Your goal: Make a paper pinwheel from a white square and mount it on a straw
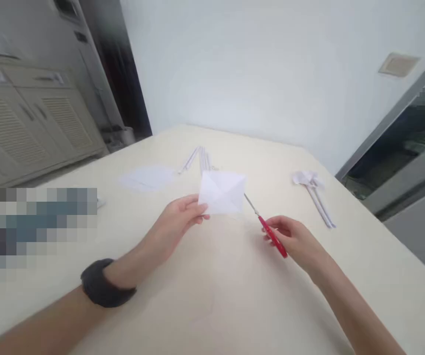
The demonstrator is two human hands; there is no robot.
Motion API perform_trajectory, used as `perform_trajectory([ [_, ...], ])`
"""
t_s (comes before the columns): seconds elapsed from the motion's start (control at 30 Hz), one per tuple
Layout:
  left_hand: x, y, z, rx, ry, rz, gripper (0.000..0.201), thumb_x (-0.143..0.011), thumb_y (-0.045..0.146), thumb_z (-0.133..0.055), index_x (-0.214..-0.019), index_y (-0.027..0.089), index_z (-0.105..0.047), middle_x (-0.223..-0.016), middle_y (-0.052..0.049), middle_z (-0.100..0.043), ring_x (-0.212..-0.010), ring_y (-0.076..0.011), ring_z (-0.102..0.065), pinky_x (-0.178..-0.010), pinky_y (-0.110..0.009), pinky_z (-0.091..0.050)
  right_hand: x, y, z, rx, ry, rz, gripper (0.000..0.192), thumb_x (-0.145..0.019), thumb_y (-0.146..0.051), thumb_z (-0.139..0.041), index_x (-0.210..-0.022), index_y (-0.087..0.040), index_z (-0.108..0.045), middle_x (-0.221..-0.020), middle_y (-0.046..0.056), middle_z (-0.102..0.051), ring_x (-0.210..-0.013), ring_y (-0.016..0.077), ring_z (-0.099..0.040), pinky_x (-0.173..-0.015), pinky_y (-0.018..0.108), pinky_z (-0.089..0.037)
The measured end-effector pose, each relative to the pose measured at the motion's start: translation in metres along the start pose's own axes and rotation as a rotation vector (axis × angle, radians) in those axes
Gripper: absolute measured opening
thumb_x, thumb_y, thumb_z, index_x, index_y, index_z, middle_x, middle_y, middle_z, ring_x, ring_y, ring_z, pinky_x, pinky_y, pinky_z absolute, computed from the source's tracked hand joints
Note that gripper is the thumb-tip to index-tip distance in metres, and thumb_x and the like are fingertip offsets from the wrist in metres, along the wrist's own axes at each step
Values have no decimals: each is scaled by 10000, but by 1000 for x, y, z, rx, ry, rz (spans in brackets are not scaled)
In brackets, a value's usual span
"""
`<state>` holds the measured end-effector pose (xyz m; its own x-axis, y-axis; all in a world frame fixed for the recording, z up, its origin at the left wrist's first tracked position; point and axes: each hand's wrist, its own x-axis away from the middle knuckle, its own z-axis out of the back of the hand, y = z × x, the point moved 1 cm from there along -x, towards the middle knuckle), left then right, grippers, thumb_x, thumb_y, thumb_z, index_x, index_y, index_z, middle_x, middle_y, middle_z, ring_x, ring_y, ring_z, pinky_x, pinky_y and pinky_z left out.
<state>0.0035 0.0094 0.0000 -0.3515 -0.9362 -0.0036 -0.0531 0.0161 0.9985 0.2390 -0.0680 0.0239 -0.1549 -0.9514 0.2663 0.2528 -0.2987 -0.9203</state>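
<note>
A white square of paper [224, 192] with diagonal crease lines is held up over the table by my left hand [183, 219], which pinches its lower left corner between thumb and fingers. My right hand [290, 239] grips a pair of scissors [271, 236] by red handles. The grey blades look closed and point up and left, their tip close to the paper's right edge; whether they touch it I cannot tell. A dark band [105, 285] circles my left wrist.
On the cream table [227, 296], several rolled paper sticks [202, 159] lie beyond the paper. Flat white sheets [148, 177] are at the left. Two paper sticks with a white paper top [316, 195] lie at the right. A white wall [257, 69] stands behind the table.
</note>
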Motion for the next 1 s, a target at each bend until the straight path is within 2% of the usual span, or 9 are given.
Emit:
perform_trajectory([
  [0.1, 1, 4, 1, -1, 17, -18, 156, -831, 343, -598, -888, 208, -649, -907, 1, -603, -804, -118, -559, -752, -204, -460, 2, -5, -7, -48, -56, 14, 238, -768, -374, -646, -902, -178, -619, -871, 55, -641, -826, 202, -601, -644, 283, -425],
  [0.2, 2, 9, 0, -17, 41, -42, 142, -827, 329, -603, -868, 202, -649, -882, 1, -612, -784, -123, -573, -753, -217, -473, 5, -7, -10, -112, -83, 53, 204, -759, -338, -671, -897, -201, -608, -822, 5, -593, -765, 142, -560, -674, 252, -425],
  [0.27, 2, 11, -2, -32, 67, -64, 133, -825, 326, -607, -849, 202, -650, -862, 6, -615, -755, -119, -579, -736, -218, -483, 7, -6, -10, -197, -72, 105, 183, -788, -367, -648, -836, -202, -585, -760, -14, -544, -664, 105, -499, -619, 232, -398],
  [0.4, 1, 16, 0, -54, 159, -121, 121, -809, 318, -626, -807, 200, -651, -799, 16, -596, -712, -110, -567, -686, -208, -483, 11, -5, -9, -441, -100, 220, 306, -850, -474, -541, -732, -193, -515, -684, -14, -488, -515, 84, -390, -497, 240, -328],
  [0.6, 1, 25, 4, -131, 349, -225, 85, -780, 258, -655, -728, 195, -632, -590, 44, -501, -522, -85, -445, -510, -199, -373, 15, -4, -15, -566, -162, 215, 361, -843, -562, -481, -836, -205, -531, -629, -8, -492, -438, 96, -352, -444, 264, -335],
  [0.7, 1, 27, 3, -153, 377, -249, 96, -775, 227, -654, -697, 196, -607, -558, 51, -463, -503, -85, -427, -494, -206, -338, 15, -2, -21, -556, -206, 145, 359, -855, -561, -464, -786, -209, -485, -653, -10, -493, -457, 90, -381, -442, 243, -308],
  [0.8, 1, 27, 3, -146, 381, -257, 132, -780, 220, -645, -669, 196, -578, -566, 52, -442, -510, -83, -417, -496, -207, -328, 16, -2, -25, -414, -241, 86, 379, -846, -555, -494, -718, -207, -418, -639, -32, -471, -471, 78, -400, -459, 226, -291],
  [0.9, 0, 26, 4, -137, 378, -271, 148, -787, 225, -636, -659, 196, -567, -556, 54, -408, -507, -84, -401, -487, -209, -316, 18, -3, -30, -215, -295, 123, 390, -834, -557, -517, -703, -201, -423, -557, -52, -440, -434, 78, -411, -459, 233, -290],
  [1.0, -1, 25, 5, -123, 380, -291, 145, -785, 231, -636, -662, 194, -569, -562, 51, -400, -500, -82, -392, -472, -214, -305, 21, -3, -32, -197, -312, 161, 381, -854, -549, -489, -721, -193, -474, -522, -49, -444, -411, 81, -400, -441, 237, -282],
])
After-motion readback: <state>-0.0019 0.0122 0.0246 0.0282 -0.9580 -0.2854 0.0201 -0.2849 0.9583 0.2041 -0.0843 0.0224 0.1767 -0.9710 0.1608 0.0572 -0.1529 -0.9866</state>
